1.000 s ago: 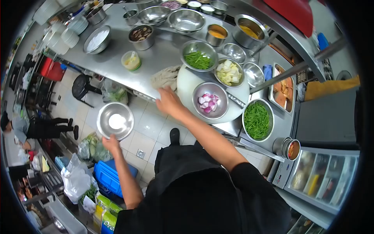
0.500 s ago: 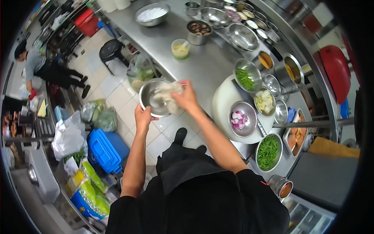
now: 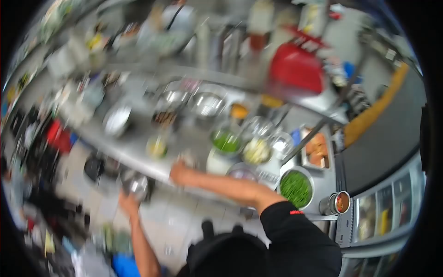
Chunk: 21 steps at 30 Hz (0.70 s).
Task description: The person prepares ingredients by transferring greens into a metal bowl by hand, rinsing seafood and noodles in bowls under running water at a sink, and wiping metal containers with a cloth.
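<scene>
My left hand [image 3: 129,202] grips the rim of a steel bowl [image 3: 135,184], held over the floor beside the counter's front edge. My right hand [image 3: 181,172] is at the counter edge, closed around a pale cloth [image 3: 188,158] that is smeared by motion. Nearest that hand are a tub with yellow contents [image 3: 157,147] and a bowl of cut green vegetables [image 3: 225,141]. A bowl with purple pieces [image 3: 243,171] is partly hidden behind my right forearm.
On the steel counter [image 3: 131,154] stand a bowl of pale chunks [image 3: 257,151], a bowl of green beans [image 3: 296,189], a tray of orange food [image 3: 316,150] and a bowl of white contents [image 3: 117,121]. A person [image 3: 177,21] is across the counter.
The view has swung to the right and blurred. My hands have moved apart: the cloth has left the bowl and is over the counter edge, while the bowl stays in my left hand.
</scene>
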### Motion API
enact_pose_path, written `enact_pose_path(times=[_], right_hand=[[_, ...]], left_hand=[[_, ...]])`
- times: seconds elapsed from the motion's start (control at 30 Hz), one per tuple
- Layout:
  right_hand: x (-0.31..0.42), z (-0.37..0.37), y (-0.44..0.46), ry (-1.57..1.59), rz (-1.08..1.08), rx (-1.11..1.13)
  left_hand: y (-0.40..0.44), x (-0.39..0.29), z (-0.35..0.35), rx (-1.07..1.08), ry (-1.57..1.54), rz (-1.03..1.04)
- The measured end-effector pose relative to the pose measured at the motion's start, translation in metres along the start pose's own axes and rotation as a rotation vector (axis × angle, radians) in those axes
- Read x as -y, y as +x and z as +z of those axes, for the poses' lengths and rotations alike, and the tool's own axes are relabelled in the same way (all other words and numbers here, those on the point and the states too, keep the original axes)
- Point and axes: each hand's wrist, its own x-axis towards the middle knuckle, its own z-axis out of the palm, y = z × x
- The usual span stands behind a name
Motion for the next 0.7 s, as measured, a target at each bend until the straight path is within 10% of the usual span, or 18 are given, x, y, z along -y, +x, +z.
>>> enact_pose_path(times=[0.03,0.07,0.1,0.23,0.37,0.4,0.47,0.7], right_hand=[[-0.01,-0.052,-0.021,-0.112,-0.034,0.173],[-0.019,-0.107,-0.03,0.052,-0.042,0.407],[-0.018,-0.184,-0.073,0.315,0.062,0.251],[-0.028,-0.378,-0.176,0.101,-0.094,-0.834],[-0.083,-0.553,-0.242,-1.066,0.53,-1.561],[-0.104,-0.574,-0.266,-2.021,0.956,-1.23],[-0.121,-0.623,-0.309,-1.135,1.036,-1.263],[-0.184,-0.735,-0.395,-1.384,1.129,-1.412]], left_hand=[[0.028,-0.021,-0.042,0.313,-0.367,-0.509],[0.005,0.022,-0.009,0.043,-0.358,-0.561],[0.025,-0.029,-0.057,0.023,-0.892,-0.861],[-0.017,0.017,-0.044,0.194,-1.219,-1.043],[-0.017,0.021,0.001,0.164,-1.471,-1.212],[-0.005,-0.005,-0.01,0.237,-1.565,-1.14],[0.017,-0.068,-0.035,0.266,-1.799,-1.093],[0.031,-0.108,-0.008,0.667,-1.85,-1.039]])
